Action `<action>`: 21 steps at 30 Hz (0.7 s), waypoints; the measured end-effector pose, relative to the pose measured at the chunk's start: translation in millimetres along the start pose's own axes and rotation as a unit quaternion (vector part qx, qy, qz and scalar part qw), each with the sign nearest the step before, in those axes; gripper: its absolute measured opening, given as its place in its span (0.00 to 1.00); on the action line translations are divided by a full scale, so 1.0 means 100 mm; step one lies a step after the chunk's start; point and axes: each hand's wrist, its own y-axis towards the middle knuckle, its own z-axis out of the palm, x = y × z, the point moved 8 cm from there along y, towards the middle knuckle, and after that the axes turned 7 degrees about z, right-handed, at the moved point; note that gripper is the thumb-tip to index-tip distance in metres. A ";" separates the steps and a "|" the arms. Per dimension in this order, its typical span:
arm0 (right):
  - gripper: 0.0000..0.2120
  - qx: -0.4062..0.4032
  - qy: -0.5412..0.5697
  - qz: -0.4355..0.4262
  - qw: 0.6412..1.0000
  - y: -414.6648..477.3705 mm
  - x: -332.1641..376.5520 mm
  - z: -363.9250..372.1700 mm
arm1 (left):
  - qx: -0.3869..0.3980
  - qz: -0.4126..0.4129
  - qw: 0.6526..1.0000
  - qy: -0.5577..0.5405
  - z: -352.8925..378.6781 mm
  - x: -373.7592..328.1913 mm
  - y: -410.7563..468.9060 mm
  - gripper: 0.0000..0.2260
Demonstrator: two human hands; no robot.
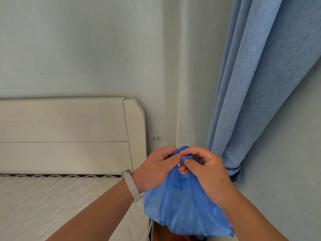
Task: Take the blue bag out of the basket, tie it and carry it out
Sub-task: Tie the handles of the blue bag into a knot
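A thin blue plastic bag (pixel 184 207) hangs in the air in front of me, its body drooping below my hands. My left hand (pixel 154 169), with a pale watch strap on its wrist, grips the gathered top of the bag from the left. My right hand (pixel 206 173) pinches a twisted bit of the bag's top between thumb and fingers, close against my left hand. Below the bag a small reddish rim (pixel 177 238) shows at the bottom edge; I cannot tell whether it is the basket.
A bed with a cream headboard (pixel 69 134) and a quilted white mattress (pixel 52 202) fills the left. A wall socket (pixel 156 137) sits beside the headboard. A blue curtain (pixel 257 94) hangs tied back at the right, close behind my right hand.
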 end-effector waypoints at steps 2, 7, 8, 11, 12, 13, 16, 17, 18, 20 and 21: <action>0.15 -0.010 0.015 -0.001 1.000 0.01 0.02 -0.01 | 0.007 0.004 1.000 -0.005 0.00 -0.04 -0.01 0.10; 0.08 -0.042 0.108 0.076 0.990 0.09 -0.10 -0.10 | -0.043 -0.009 0.999 0.020 -0.18 0.01 -0.06 0.16; 0.08 -0.039 0.109 0.083 0.990 0.09 -0.11 -0.11 | -0.050 -0.011 0.999 0.018 -0.20 0.02 -0.08 0.13; 0.10 -0.034 0.113 0.087 0.989 0.09 -0.12 -0.11 | -0.058 -0.022 0.998 -0.030 -0.23 0.08 -0.13 0.07; 0.12 -0.036 0.115 0.086 0.989 0.10 -0.12 -0.11 | -0.061 -0.024 0.996 -0.064 -0.23 0.10 -0.14 0.07; 0.14 -0.038 0.118 0.087 0.989 0.10 -0.12 -0.12 | -0.069 -0.026 0.992 -0.100 -0.24 0.13 -0.16 0.07; 0.16 -0.037 0.121 0.098 0.987 0.10 -0.15 -0.12 | -0.119 -0.027 0.981 -0.153 -0.33 0.19 -0.19 0.06; 0.16 -0.034 0.120 0.101 0.987 0.10 -0.16 -0.11 | -0.133 -0.025 0.978 -0.159 -0.34 0.19 -0.19 0.05; 0.15 -0.029 0.119 0.103 0.987 0.10 -0.18 -0.10 | -0.141 -0.023 0.976 -0.164 -0.34 0.18 -0.19 0.04; 0.11 -0.018 0.123 0.110 0.986 0.09 -0.20 -0.07 | -0.145 -0.014 0.973 -0.182 -0.31 0.16 -0.17 0.03; 0.09 -0.013 0.129 0.118 0.985 0.08 -0.22 -0.06 | -0.143 -0.008 0.969 -0.203 -0.28 0.14 -0.16 0.03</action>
